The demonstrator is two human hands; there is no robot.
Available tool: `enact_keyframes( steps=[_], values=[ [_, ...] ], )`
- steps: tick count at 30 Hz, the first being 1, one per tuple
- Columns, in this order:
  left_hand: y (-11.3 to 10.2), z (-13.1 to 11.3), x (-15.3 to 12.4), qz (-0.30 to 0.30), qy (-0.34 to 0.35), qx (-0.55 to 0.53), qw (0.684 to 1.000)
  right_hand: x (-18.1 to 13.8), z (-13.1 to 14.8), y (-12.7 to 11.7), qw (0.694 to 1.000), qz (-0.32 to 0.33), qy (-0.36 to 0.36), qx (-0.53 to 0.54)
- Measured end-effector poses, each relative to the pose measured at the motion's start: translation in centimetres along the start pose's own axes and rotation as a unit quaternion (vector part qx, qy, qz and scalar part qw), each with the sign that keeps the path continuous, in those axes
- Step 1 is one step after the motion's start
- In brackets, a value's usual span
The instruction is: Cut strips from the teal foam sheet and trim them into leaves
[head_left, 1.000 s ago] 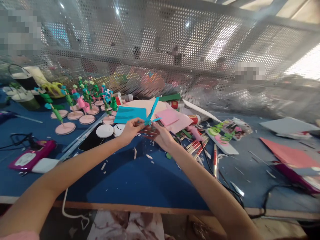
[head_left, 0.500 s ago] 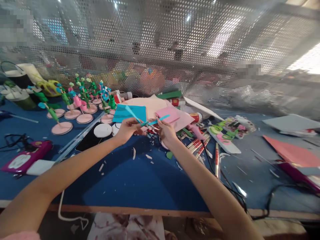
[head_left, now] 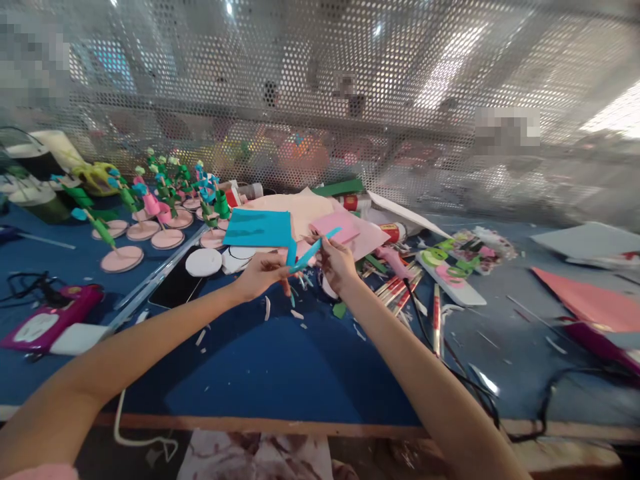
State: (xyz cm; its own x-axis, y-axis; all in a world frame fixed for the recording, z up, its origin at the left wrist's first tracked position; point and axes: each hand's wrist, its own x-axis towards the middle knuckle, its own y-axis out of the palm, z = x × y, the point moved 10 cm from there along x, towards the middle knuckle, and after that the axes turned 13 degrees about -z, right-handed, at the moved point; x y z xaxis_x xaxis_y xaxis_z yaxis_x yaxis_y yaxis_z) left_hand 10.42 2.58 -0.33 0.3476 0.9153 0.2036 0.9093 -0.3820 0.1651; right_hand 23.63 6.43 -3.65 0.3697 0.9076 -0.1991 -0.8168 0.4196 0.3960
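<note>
My left hand (head_left: 260, 273) and my right hand (head_left: 336, 262) meet above the blue table (head_left: 280, 363), both pinching thin blue foam strips (head_left: 306, 255). One strip slants up to the right from my left fingers toward my right thumb. A shorter piece hangs down below my left fingers. Just behind the hands lie a blue foam sheet (head_left: 258, 229) and a pink foam sheet (head_left: 336, 227). Small white and blue scraps (head_left: 298, 313) litter the table under the hands.
Several foam flowers on pink round bases (head_left: 150, 213) stand at the back left. A glue gun (head_left: 43, 320) and its cord lie at the left. Glue bottles, pens (head_left: 436, 320), sticks and paper sheets (head_left: 580, 303) crowd the right. A perforated metal screen (head_left: 320, 100) backs the table.
The long blue strip, held up high a second ago, has come down and now slants low between my hands. My hands stayed close together over the same spot.
</note>
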Motion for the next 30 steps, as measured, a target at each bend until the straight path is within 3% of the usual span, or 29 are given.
enact_keyframes(
  steps=[4,8,13,17,20,25,30],
  values=[
    [0.0,0.7,-0.1,-0.016,-0.015,0.009,1.0,-0.1,-0.1,0.7,0.999,0.037,0.011,0.025],
    [-1.1,0.9,0.2,-0.079,-0.009,0.033,0.996,0.5,-0.3,-0.1,1.0,0.011,-0.021,-0.001],
    [-1.7,2.7,0.5,-0.112,-0.083,-0.02,0.99,0.3,1.6,-0.3,0.981,0.018,-0.179,-0.074],
    [-2.0,3.6,0.4,-0.128,-0.121,-0.028,0.984,-1.3,3.9,0.1,0.926,0.019,-0.327,-0.188],
    [-1.9,4.3,0.2,-0.12,-0.141,-0.013,0.983,-2.0,4.6,0.3,0.898,0.021,-0.373,-0.231],
    [-1.9,4.9,0.2,-0.103,-0.134,-0.01,0.986,-1.6,3.9,0.5,0.903,0.034,-0.356,-0.239],
    [-0.8,4.9,0.0,-0.049,-0.104,0.006,0.993,0.3,1.5,0.5,0.967,0.053,-0.208,-0.14]
  ],
)
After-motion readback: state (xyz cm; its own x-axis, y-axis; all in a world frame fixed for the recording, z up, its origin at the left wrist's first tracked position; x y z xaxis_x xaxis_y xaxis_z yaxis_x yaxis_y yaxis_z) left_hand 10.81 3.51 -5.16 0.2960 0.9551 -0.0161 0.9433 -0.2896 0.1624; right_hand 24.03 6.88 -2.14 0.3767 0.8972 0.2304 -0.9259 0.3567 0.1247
